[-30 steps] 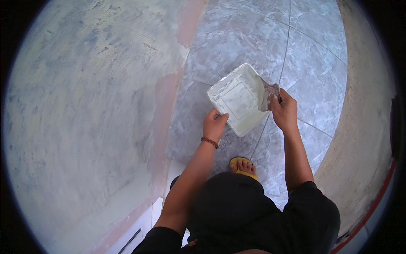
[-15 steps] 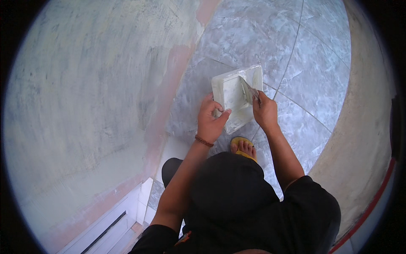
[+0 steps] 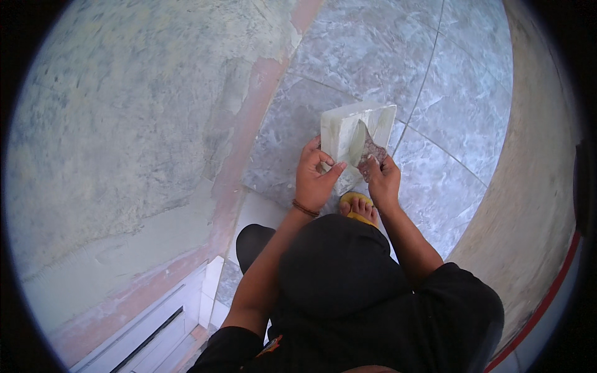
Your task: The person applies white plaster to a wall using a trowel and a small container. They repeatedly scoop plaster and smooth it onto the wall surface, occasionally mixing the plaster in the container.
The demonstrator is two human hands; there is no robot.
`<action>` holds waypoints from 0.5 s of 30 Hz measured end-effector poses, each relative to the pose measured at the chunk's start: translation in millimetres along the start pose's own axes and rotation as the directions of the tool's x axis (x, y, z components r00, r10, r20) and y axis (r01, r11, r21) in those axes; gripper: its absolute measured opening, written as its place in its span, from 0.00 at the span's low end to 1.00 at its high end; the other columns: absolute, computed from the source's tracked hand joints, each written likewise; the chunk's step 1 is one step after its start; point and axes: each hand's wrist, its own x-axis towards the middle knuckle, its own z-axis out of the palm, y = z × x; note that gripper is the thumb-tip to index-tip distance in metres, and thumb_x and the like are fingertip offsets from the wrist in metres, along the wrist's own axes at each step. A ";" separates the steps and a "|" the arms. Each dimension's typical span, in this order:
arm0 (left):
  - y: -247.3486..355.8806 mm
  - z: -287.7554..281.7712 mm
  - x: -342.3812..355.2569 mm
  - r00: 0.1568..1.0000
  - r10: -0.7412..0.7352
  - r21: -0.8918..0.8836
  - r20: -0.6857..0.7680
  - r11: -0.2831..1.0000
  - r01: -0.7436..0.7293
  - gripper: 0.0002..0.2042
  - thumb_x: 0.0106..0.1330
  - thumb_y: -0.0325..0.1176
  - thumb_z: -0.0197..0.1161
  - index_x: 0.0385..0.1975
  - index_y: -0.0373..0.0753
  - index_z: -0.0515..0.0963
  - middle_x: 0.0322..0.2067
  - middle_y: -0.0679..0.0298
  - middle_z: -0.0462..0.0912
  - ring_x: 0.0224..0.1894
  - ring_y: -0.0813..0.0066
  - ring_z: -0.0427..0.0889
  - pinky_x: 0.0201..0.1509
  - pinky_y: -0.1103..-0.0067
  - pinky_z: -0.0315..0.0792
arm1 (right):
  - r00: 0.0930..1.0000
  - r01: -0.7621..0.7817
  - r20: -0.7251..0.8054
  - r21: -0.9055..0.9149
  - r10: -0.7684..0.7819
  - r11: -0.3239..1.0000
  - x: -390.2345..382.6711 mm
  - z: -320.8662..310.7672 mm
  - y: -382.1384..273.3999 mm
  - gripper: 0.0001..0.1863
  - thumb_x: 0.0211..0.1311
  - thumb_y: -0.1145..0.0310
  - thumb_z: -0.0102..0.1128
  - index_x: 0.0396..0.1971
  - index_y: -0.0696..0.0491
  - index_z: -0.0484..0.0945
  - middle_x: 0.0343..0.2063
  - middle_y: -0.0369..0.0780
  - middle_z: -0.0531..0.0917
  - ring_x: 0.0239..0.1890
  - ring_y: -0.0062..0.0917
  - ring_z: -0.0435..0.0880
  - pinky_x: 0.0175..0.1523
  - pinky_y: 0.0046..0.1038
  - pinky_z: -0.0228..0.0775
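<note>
My left hand (image 3: 314, 175) grips the near left rim of a white rectangular tray (image 3: 333, 127), its thumb on the rim and fingers partly hidden behind the wall. Pale paste is smeared over the tray's inside. In my right hand (image 3: 384, 180) is a putty knife (image 3: 372, 151), stained and caked, closed between thumb and fingers. Its blade reaches down into the tray, and I cannot tell exactly where the edge touches. The tray is held tilted above the floor, in front of my foot.
A wall (image 3: 137, 124) with patchy grey-white coating and a pinkish band stands at the left. Marbled grey tiles (image 3: 460, 93) cover the floor. A curved beige wall (image 3: 541, 155) bounds the right. My foot in a yellow sandal (image 3: 357, 205) is below the tray; white trim (image 3: 155, 326) lies lower left.
The tray has shifted slightly right and turned its tilt. My right hand has come lower and nearer, and the putty knife has rotated to show its broad face.
</note>
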 end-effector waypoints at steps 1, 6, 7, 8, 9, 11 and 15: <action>0.1 0.9 -0.6 1.000 0.014 0.011 0.006 1.000 -0.014 0.11 0.56 0.20 0.73 0.27 0.37 0.75 0.65 0.51 0.69 0.65 0.63 0.73 0.66 0.71 0.69 | 0.999 -0.045 0.013 0.071 0.044 0.996 -5.8 3.6 -3.6 0.15 0.73 0.68 0.54 0.49 0.62 0.81 0.31 0.39 0.86 0.31 0.21 0.83 0.40 0.26 0.76; -3.3 -1.9 1.1 0.998 0.064 0.195 0.021 0.979 -0.066 0.12 0.58 0.18 0.72 0.31 0.36 0.72 0.66 0.47 0.66 0.67 0.59 0.71 0.68 0.68 0.67 | 0.996 -0.081 0.059 0.197 0.071 0.977 -29.5 11.9 -21.0 0.13 0.74 0.70 0.53 0.49 0.62 0.80 0.35 0.39 0.86 0.34 0.19 0.83 0.42 0.25 0.75; -5.4 -2.3 1.6 1.000 0.031 0.120 0.003 0.992 -0.031 0.12 0.59 0.19 0.71 0.30 0.36 0.72 0.66 0.49 0.67 0.66 0.61 0.72 0.68 0.70 0.68 | 0.991 -0.112 0.099 0.259 0.089 0.959 -31.2 12.9 -22.4 0.12 0.74 0.71 0.53 0.49 0.62 0.80 0.35 0.39 0.86 0.34 0.19 0.83 0.42 0.25 0.75; -8.1 -2.8 2.5 1.000 -0.004 0.039 -0.029 0.999 0.005 0.11 0.60 0.19 0.71 0.29 0.36 0.72 0.66 0.50 0.68 0.65 0.63 0.73 0.67 0.71 0.68 | 0.989 -0.135 0.095 0.240 0.115 0.961 -31.7 13.9 -22.7 0.12 0.74 0.70 0.53 0.48 0.62 0.80 0.35 0.39 0.86 0.35 0.19 0.83 0.42 0.25 0.75; -10.8 -3.4 3.6 0.998 -0.041 -0.042 -0.042 0.998 0.040 0.11 0.60 0.20 0.71 0.28 0.37 0.73 0.66 0.52 0.70 0.64 0.65 0.73 0.66 0.73 0.68 | 0.987 -0.144 0.101 0.243 0.123 0.959 -31.1 15.0 -21.9 0.12 0.74 0.70 0.53 0.48 0.61 0.80 0.35 0.39 0.86 0.35 0.19 0.83 0.42 0.25 0.76; -16.2 -7.0 6.4 0.996 -0.062 -0.033 -0.061 0.998 0.060 0.09 0.62 0.20 0.70 0.29 0.37 0.73 0.66 0.51 0.72 0.63 0.67 0.75 0.65 0.73 0.70 | 0.978 -0.200 0.116 0.303 0.172 0.932 -27.3 16.7 -17.6 0.12 0.75 0.70 0.53 0.48 0.61 0.80 0.35 0.39 0.86 0.35 0.19 0.83 0.41 0.25 0.76; -23.8 -15.9 11.2 0.985 -0.148 -0.065 -0.090 0.988 0.143 0.08 0.63 0.20 0.68 0.31 0.37 0.73 0.61 0.51 0.78 0.59 0.68 0.78 0.63 0.73 0.72 | 0.949 -0.314 0.155 0.482 0.274 0.818 -13.2 12.3 -9.6 0.13 0.74 0.68 0.53 0.48 0.61 0.80 0.34 0.38 0.86 0.35 0.21 0.83 0.40 0.27 0.76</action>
